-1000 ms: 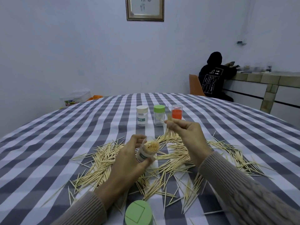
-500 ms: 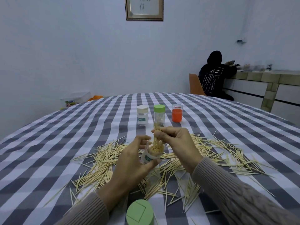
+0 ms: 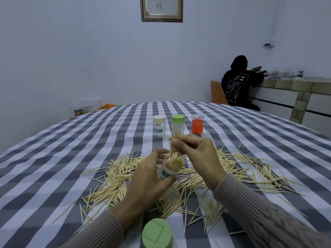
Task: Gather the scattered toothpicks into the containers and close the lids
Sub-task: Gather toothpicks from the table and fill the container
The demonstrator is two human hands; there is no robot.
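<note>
While the bundle of toothpicks [image 3: 172, 147] is standing near-vertical, tips just entering the mouth of the open container [image 3: 170, 168], the right hand [image 3: 198, 158] is pinching it from directly above. Container is sitting tilted in the left hand [image 3: 152, 178], which is gripping its wall, mouth angled up toward the right. The drop looks to be straight down along the bundle's axis. Scattered toothpicks [image 3: 114, 178] are lying all around on the checked tablecloth [image 3: 53, 158]; green lid [image 3: 157, 233] is waiting nearest the viewer.
</note>
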